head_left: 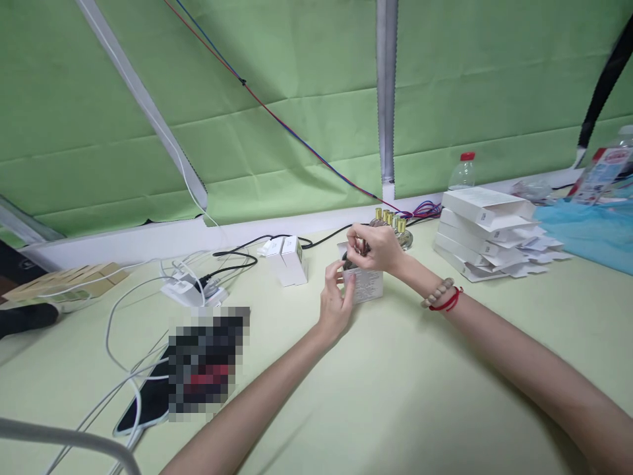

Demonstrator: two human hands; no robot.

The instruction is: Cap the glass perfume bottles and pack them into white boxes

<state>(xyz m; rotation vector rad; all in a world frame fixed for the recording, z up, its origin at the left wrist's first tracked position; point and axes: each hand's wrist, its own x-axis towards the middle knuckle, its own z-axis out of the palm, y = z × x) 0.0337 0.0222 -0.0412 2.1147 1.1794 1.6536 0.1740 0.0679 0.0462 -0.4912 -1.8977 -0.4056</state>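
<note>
A small white box (366,286) with fine print on its side stands upright on the pale table, its top open. My left hand (336,303) grips the box's left side, fingers behind and thumb at the front. Above the opening, my right hand (370,248) pinches a small dark item (364,249), partly hidden by the fingers. Several glass pieces with gold caps (401,225) stand just behind my right hand. To the left of the hands, two closed white boxes (293,261) stand side by side.
Flattened white cartons (487,208) are stacked at the right, beside blue cloth (588,224) and bottles (463,173). A power strip (190,289), looping cables and a tablet-like device (148,396) lie at the left. Yellowish boxes (74,284) are at the far left.
</note>
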